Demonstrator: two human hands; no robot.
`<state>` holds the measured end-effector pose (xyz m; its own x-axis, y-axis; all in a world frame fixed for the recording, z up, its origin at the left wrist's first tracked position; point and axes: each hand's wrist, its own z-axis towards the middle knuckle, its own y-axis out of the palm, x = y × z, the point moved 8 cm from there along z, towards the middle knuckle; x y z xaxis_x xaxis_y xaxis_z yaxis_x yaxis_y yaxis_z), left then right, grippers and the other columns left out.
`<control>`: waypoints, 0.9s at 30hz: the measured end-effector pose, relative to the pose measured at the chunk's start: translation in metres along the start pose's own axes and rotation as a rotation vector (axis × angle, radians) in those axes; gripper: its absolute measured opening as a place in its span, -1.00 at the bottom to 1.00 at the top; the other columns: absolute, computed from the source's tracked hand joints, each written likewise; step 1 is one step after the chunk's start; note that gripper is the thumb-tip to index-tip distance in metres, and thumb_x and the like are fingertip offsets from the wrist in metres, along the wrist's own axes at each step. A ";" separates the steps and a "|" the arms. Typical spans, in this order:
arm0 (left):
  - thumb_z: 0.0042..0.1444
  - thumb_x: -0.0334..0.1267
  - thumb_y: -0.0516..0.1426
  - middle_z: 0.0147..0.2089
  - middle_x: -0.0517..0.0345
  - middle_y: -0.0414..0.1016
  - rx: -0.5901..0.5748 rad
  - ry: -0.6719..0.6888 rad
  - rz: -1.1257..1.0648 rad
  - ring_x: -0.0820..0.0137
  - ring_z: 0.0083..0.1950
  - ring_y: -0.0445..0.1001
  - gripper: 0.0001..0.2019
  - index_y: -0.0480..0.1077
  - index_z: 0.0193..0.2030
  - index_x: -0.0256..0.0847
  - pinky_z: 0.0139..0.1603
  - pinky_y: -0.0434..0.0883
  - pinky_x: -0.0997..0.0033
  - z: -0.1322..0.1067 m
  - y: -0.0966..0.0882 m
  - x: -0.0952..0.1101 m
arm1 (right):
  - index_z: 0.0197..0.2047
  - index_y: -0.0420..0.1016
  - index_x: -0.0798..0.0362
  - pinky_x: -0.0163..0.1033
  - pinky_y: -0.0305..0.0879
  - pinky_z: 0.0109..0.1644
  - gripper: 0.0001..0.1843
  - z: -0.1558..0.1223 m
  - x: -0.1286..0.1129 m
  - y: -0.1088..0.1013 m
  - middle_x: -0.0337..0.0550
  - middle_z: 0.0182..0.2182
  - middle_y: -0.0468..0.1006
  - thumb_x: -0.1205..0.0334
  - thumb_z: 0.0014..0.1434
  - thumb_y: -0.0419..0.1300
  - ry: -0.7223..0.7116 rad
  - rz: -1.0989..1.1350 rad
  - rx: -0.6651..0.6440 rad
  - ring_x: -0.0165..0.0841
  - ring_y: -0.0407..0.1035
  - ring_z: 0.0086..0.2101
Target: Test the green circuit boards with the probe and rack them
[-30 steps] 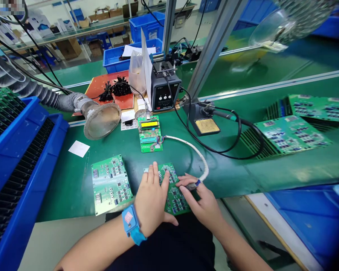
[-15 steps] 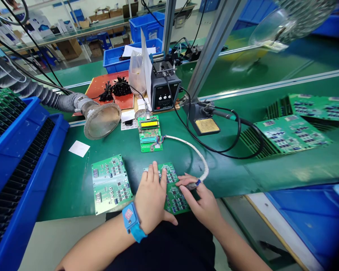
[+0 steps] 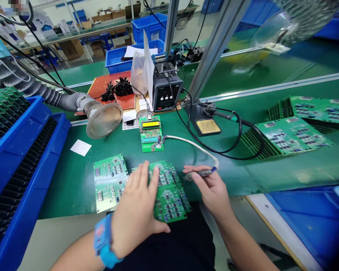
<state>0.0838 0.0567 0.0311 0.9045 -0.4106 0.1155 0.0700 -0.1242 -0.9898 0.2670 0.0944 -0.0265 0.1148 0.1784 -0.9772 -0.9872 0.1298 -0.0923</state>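
Observation:
My left hand (image 3: 137, 199), with a blue wrist strap (image 3: 103, 241), lies with fingers stretched across a green circuit board (image 3: 169, 201), hiding its left part. A second board (image 3: 183, 190) shows under its right edge. My right hand (image 3: 214, 188) is closed around a tape-wrapped programming probe (image 3: 202, 173), held to the right of the boards and apart from them. From the probe a white wrapped cable (image 3: 196, 143) runs to a small green programmer board (image 3: 151, 146) with a lit yellow display (image 3: 150, 124). Another circuit board (image 3: 109, 188) lies at left, partly behind my left hand.
Blue bins (image 3: 49, 150) of upright boards stand at left, near a fume extraction hose (image 3: 103, 120). Behind are a soldering station (image 3: 167, 92) and an iron stand (image 3: 205, 126) with a looping black cable. Stacked boards (image 3: 288, 135) lie at right; a white paper (image 3: 80, 147) lies at left.
My left hand has moved left and nearer, sliding the top board so the board beneath shows. My right hand has lifted the probe off the board, up and to the right.

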 end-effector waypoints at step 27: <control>-0.15 0.16 0.34 0.41 -0.45 -0.13 -0.049 0.177 -0.194 -0.23 0.40 -0.25 0.01 0.08 0.34 -0.38 0.28 0.10 -0.28 0.011 0.061 0.015 | -0.17 0.37 0.00 -0.14 0.35 -0.05 -0.84 0.024 0.017 0.036 -0.09 -0.22 0.57 0.12 0.26 0.08 -0.013 -0.320 -0.206 -0.25 0.46 -0.16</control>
<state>0.1064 0.0527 -0.0286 0.7879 -0.5263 0.3198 0.2105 -0.2578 -0.9430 0.2361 0.1259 -0.0421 0.4210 0.1733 -0.8904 -0.9026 -0.0178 -0.4302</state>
